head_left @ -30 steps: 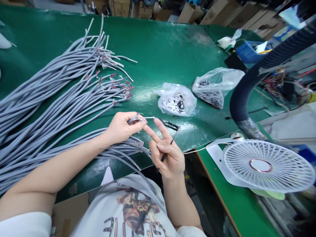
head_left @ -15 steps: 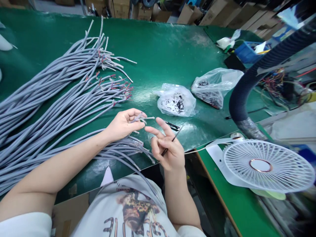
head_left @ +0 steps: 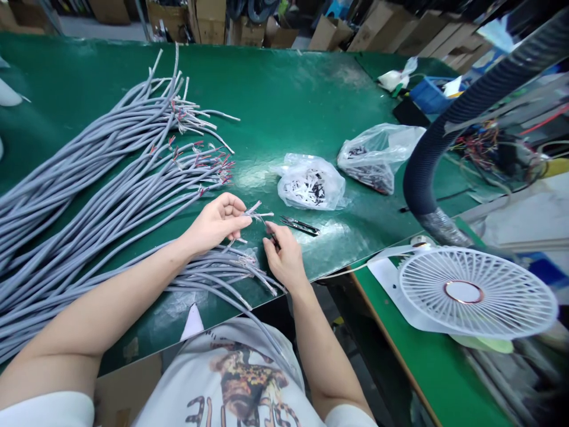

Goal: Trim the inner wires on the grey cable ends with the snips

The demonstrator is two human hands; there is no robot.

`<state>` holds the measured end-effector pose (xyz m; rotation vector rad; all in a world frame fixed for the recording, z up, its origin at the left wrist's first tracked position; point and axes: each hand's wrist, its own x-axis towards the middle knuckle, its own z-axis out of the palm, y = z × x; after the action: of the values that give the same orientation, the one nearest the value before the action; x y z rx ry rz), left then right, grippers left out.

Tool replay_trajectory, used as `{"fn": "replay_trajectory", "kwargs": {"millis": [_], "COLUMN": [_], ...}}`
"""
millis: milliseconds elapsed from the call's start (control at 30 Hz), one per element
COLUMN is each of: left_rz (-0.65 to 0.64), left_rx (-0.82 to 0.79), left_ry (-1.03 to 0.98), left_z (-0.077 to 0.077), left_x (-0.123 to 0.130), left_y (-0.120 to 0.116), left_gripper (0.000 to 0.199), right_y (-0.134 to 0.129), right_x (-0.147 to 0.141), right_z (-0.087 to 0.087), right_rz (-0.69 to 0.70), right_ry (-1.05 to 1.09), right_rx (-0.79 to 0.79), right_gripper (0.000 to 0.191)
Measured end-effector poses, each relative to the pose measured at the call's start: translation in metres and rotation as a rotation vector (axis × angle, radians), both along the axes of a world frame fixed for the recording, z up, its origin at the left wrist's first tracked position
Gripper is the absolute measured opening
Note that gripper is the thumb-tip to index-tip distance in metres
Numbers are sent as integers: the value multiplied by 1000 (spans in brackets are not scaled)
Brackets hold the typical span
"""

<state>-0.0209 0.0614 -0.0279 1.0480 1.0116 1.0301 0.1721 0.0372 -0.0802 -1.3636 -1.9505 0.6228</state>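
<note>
Between thumb and fingers, my left hand (head_left: 217, 223) pinches the end of a grey cable, and pale, splayed wire ends (head_left: 263, 214) stick out to the right. My right hand (head_left: 285, 256) is closed around a thin dark pointed tool, mostly hidden by the fingers. Its tip is close to the wire ends; whether it touches them I cannot tell. Just right of my fingers, black snips (head_left: 301, 226) lie on the green table. Below my left hand rests a bundle of grey cables (head_left: 222, 261) with stripped ends.
More grey cables (head_left: 89, 154) with red and white wire ends cover the table's left side. Two clear plastic bags, a nearer one (head_left: 311, 184) and a farther one (head_left: 373, 160), hold small dark and white pieces. A black hose (head_left: 420, 160) and a white fan (head_left: 478, 293) stand right.
My right hand has turned over and its extended fingers have closed in, bringing the tool's tip to the wire ends. My left hand keeps its pinch. The view has shifted slightly.
</note>
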Motion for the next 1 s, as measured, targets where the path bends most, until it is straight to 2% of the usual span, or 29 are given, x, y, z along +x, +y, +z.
{"fn": "replay_trajectory", "kwargs": {"millis": [100,233,400,567,633,733,867,1000], "left_rz": [-19,-40,-47,-35,-20,-32,-127,-221], "left_rx": [-4,-19,60,95,95,91,13,-64], "left_ry": [-4,-10,8,50,85,124,72,-23], "left_z": [1,1,4,6,6,7,11,13], "left_x": [-2,-3,-1,1,1,2,5,5], "left_y": [1,1,-4,-8,-8,-9,-11,-12], "left_gripper": [29,31,39,31,30,30,36,38], "right_y": [5,21,34,36,33,21,-5,-22], "right_x": [9,37,57,60,60,56,35,9], "right_z": [3,8,-1,-4,1,16,44,61], "right_rz": [-4,-153,-167,-166,-179,-189,-1,158], "right_ry": [-93,-295,-517,-553,-456,-118,440,582], "right_rx": [112,234,150,47,28,-38,-325,-487], "right_gripper": [30,30,31,25,20,14,16,18]}}
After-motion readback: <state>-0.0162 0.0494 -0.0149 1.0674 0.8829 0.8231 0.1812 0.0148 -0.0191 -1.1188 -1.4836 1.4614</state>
